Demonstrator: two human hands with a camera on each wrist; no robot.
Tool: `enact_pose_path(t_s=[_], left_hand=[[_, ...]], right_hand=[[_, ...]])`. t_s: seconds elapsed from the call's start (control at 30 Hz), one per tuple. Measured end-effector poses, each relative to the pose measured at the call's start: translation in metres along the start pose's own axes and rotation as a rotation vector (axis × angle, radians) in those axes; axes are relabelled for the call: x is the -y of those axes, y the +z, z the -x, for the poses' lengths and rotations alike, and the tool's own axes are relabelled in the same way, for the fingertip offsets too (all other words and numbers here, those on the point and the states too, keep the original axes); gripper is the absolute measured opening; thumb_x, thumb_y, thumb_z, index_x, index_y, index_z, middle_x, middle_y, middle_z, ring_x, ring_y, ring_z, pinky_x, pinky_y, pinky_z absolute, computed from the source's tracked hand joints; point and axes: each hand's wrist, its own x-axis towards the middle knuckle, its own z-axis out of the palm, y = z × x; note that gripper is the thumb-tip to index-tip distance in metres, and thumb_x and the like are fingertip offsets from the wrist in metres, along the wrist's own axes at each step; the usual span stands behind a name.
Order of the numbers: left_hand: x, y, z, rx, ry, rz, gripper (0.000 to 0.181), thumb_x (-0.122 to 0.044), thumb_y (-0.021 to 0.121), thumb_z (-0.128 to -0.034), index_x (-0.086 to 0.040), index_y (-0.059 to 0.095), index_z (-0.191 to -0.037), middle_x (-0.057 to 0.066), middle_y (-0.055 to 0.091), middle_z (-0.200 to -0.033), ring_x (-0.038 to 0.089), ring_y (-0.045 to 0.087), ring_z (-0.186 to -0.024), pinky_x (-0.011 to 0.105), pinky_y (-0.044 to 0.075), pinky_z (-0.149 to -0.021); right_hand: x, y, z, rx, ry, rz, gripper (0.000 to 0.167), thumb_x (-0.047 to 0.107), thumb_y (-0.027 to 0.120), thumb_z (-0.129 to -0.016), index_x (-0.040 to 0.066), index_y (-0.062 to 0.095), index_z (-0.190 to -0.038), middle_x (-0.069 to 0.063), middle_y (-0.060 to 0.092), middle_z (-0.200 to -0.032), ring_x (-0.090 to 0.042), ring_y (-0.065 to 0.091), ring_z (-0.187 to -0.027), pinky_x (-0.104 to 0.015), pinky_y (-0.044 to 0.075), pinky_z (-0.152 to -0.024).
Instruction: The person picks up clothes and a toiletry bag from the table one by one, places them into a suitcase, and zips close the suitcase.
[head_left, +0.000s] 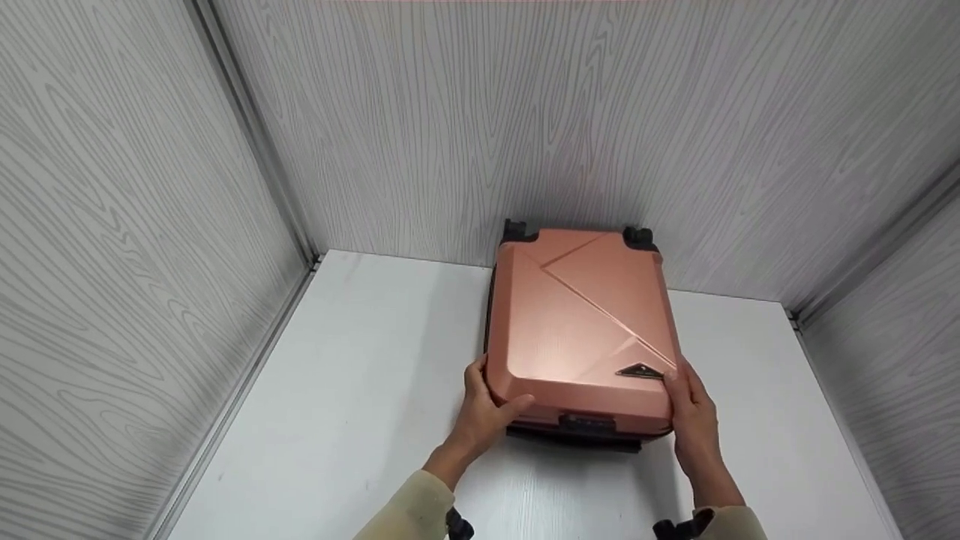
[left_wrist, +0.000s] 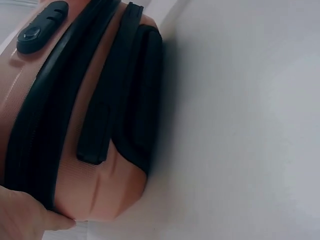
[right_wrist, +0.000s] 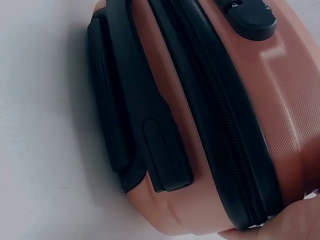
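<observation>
A rose-gold hard-shell suitcase [head_left: 577, 307] lies on its back on the white surface, its black wheels [head_left: 514, 229] toward the rear wall. My left hand [head_left: 480, 412] grips its near left corner, thumb on the front edge and fingers along the side. At the near right corner my right hand [head_left: 694, 420] holds the shell, thumb on top by a dark triangular badge [head_left: 640, 371]. Between the hands, the near end bears a black lock [head_left: 587, 424]. Both wrist views show a black carry handle [left_wrist: 111, 90] and a zip [right_wrist: 220, 105] on that end. The fingers' undersides are hidden.
Grey wood-grain panels enclose the white surface [head_left: 352, 360] at the left, back and right. Metal strips [head_left: 247, 127] run along the panel corners. The suitcase's wheel end is close to the back panel [head_left: 420, 135]; whether it touches I cannot tell.
</observation>
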Motion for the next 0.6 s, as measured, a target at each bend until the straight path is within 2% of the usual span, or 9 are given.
enact_pose_path(t_s=[0.1, 0.2, 0.37, 0.47, 0.6], left_hand=[[0.005, -0.002, 0.003, 0.012, -0.003, -0.057, 0.132, -0.065, 0.088, -0.0760, -0.019, 0.005, -0.168, 0.018, 0.014, -0.173, 0.039, 0.026, -0.157, 0.062, 0.031, -0.122], [0.015, -0.004, 0.002, 0.025, 0.047, -0.092, 0.139, -0.060, 0.093, -0.0719, -0.025, 0.001, -0.169, 0.017, 0.017, -0.172, 0.038, 0.030, -0.155, 0.061, 0.034, -0.121], [0.020, -0.009, 0.000, 0.052, 0.136, -0.110, 0.137, -0.049, 0.096, -0.0736, -0.030, 0.000, -0.170, 0.008, 0.028, -0.169, 0.029, 0.039, -0.151, 0.055, 0.037, -0.120], [0.018, -0.014, -0.005, 0.055, 0.172, -0.108, 0.132, -0.044, 0.096, -0.0744, -0.033, 0.005, -0.169, 0.000, 0.037, -0.165, 0.024, 0.045, -0.147, 0.052, 0.040, -0.119], [0.015, -0.018, -0.008, 0.056, 0.170, -0.186, 0.128, -0.045, 0.096, -0.0754, -0.035, 0.008, -0.169, -0.002, 0.040, -0.164, 0.022, 0.048, -0.146, 0.052, 0.042, -0.118]], right_hand=[[-0.002, -0.001, -0.002, 0.042, -0.012, 0.013, 0.078, 0.065, 0.044, -0.106, 0.036, 0.013, -0.171, -0.007, 0.017, -0.177, -0.035, 0.029, -0.159, -0.057, 0.030, -0.125], [-0.006, -0.006, -0.001, 0.087, -0.032, 0.032, 0.078, 0.064, 0.041, -0.107, 0.035, 0.007, -0.171, -0.006, 0.011, -0.178, -0.034, 0.022, -0.161, -0.057, 0.026, -0.127], [-0.011, -0.006, 0.001, 0.132, -0.058, 0.093, 0.079, 0.064, 0.033, -0.109, 0.029, 0.001, -0.172, -0.011, 0.008, -0.178, -0.036, 0.017, -0.163, -0.060, 0.023, -0.127], [-0.009, -0.003, 0.001, 0.132, -0.064, 0.114, 0.080, 0.066, 0.032, -0.108, 0.026, 0.005, -0.172, -0.016, 0.016, -0.176, -0.038, 0.022, -0.161, -0.062, 0.024, -0.126], [-0.006, -0.001, 0.001, 0.111, -0.050, 0.134, 0.081, 0.067, 0.033, -0.108, 0.025, 0.009, -0.172, -0.019, 0.022, -0.174, -0.040, 0.027, -0.159, -0.062, 0.026, -0.125]])
